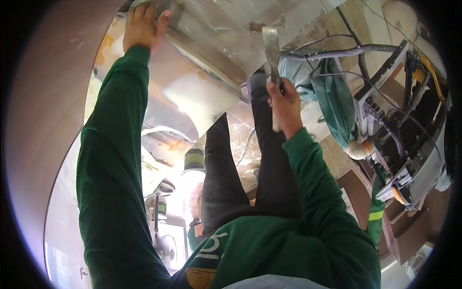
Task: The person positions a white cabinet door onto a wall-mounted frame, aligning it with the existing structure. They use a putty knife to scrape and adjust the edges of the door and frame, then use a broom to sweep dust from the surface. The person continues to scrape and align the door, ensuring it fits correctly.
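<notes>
Cluttered room: bright glare low at left, tiled floor [332, 149] visible at right; straight edges bow toward the rim.
Pale wall [43, 120]: smooth and curved in view, filling the far left.
Left hand [144, 31]: reaches up to the top edge of view at the end of a long green sleeve [115, 125]; fingers extended and lying side by side, thumb set apart, nothing grasped; placed at the upper end of a grey-brown strip [207, 58]. Pressure cannot be told.
Fan [166, 248]: at lower left, beside the left sleeve, partly lost in the glare.
Banded object [194, 158]: green and dark, left of the legs; its kind is unclear.
Dusty panel [216, 24]: whitish and streaked, top centre, to the right of the strip.
Dark trousers [224, 178]: the wearer's two legs, apart, at centre.
Scraper [272, 60]: flat metal blade pointing upward, its tip in front of the panel; contact cannot be judged.
Right hand [288, 107]: fingers closed around the scraper's handle, thumb along it, the handle's end showing below.
Green bag [332, 103]: limp cloth, right of the right hand.
Metal frame [399, 120]: grey, tilted, hung with dark cables, at far right.
</notes>
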A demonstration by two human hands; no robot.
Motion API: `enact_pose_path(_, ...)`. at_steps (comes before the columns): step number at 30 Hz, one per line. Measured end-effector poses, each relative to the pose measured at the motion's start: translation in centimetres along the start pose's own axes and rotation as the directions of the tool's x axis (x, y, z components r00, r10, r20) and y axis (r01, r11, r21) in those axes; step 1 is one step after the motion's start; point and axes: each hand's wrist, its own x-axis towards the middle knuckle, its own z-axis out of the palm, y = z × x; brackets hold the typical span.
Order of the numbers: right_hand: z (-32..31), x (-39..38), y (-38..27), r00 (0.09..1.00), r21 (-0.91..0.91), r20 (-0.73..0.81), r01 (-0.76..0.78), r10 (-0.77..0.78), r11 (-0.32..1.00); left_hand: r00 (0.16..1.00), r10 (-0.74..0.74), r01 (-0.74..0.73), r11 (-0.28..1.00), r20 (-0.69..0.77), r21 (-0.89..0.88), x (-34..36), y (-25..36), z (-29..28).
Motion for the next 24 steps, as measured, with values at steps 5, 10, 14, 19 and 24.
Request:
enact_pose_path(5, -0.9, -2.6, 4.2, 0.996, -0.023, 0.022, 0.089, -0.088, 0.996, 1.0, 0.025, -0.025, 0.999, 0.006, -0.022, 0.1, -0.9, 0.4)
enact_pose_path(10, -1.4, -3.5, 5.7, 0.971, 0.185, 0.108, -0.231, 0.214, 0.955, 1.0, 0.025, -0.026, 0.998, 0.018, 0.05, 0.0, -0.9, 1.1)
enact_pose_path(14, -1.9, -3.9, 7.5, 0.983, 0.126, 0.151, -0.123, 0.104, 0.984, 0.998, 0.024, -0.03, 0.996, 0.06, 0.088, 0.4, -1.6, 0.9)
enact_pose_path(19, -2.7, -3.6, 7.0, 0.974, 0.118, 0.201, -0.132, 0.107, 0.984, 0.997, 0.003, -0.011, 0.995, 0.074, 0.099, 0.4, -1.5, 0.7)
enact_pose_path(24, -3.1, -3.2, 6.9, 0.969, 0.197, 0.21, -0.169, 0.127, 0.966, 0.994, 0.003, -0.009, 0.999, 0.108, 0.051, 0.9, -1.4, 0.5)
